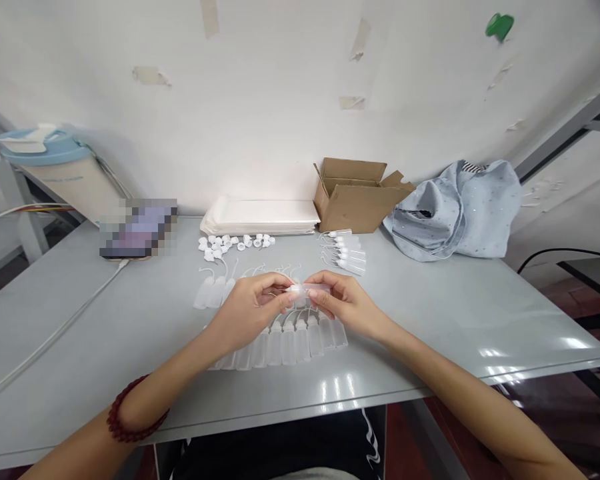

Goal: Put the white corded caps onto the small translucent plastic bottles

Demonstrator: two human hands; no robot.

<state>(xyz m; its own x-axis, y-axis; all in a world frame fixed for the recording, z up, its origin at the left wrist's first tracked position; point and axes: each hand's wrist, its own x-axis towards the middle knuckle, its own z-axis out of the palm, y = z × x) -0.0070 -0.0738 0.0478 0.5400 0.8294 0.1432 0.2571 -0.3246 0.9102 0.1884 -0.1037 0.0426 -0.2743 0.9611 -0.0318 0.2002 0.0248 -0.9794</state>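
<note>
Left hand [247,308]: fingers clamp a white cap [295,288]; right hand [353,305]: fingers clamp a translucent bottle [307,289].

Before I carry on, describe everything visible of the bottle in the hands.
The small bottle looks like frosted, translucent plastic, with a white fitting at its left end. It lies sideways above the table, its body held in the right hand, the left hand at the fitting. Fingers hide part of it.
</note>
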